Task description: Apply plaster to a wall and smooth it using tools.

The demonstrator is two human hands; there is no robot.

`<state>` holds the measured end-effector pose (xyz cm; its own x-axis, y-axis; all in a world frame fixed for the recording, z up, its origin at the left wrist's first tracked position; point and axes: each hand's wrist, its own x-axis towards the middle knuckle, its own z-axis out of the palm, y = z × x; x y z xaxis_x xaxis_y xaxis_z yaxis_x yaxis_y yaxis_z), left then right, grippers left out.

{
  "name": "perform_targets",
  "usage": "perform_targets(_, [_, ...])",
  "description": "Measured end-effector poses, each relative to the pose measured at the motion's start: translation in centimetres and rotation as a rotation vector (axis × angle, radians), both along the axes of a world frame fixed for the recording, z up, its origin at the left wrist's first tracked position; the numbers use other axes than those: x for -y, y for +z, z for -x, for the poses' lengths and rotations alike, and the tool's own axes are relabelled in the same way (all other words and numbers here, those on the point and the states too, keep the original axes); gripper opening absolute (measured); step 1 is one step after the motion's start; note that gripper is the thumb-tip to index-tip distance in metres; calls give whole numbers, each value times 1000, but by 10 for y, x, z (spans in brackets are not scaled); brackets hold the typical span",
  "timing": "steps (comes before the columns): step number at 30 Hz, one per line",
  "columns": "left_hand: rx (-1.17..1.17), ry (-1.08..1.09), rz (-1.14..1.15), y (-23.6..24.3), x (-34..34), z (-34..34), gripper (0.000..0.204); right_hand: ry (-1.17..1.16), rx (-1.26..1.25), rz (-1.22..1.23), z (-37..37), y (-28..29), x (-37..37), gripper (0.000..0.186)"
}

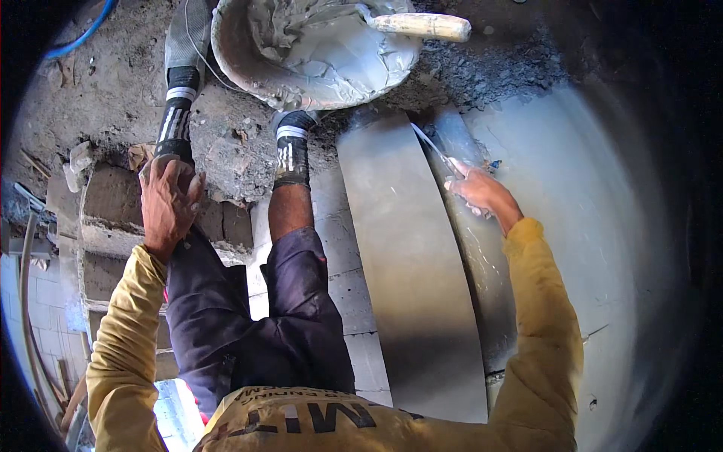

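Note:
My left hand (169, 203) rests on my left lower leg, just beyond the dark sock (175, 124), with fingers apart and slightly bent, holding nothing. My right hand (482, 192) is closed on the handle of a thin metal tool (429, 138), whose narrow blade points forward along the edge of a long, smooth grey strip (407, 271). A darker, scratched strip (489, 309) lies under and right of that hand. Ahead, a round bucket (248, 53) holds wet grey mortar, with a wooden-handled trowel (422, 26) lying across its rim.
Rough debris-strewn ground (90, 105) surrounds my feet. Stepped masonry (113, 196) stands at left, with a long pole (28, 256) and timber scraps beyond. A blue hose (83, 34) curves at upper left. A broad smooth grey surface (595, 226) fills the right side.

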<state>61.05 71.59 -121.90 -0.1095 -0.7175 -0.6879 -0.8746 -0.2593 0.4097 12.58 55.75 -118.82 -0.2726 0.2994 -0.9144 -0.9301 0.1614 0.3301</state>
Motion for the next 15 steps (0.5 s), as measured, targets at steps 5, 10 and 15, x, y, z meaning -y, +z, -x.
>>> perform_targets(5, [33,-25,-13,-1,-2,-4,24,-79,-48,7,-3,18,1,71])
perform_targets(10, [40,-40,34,-3,-3,-4,23,-15,-32,-14,-17,-25,1,73])
perform_targets(15, [-28,-78,34,-7,-6,-2,23,45,54,5,20,-46,-1,64])
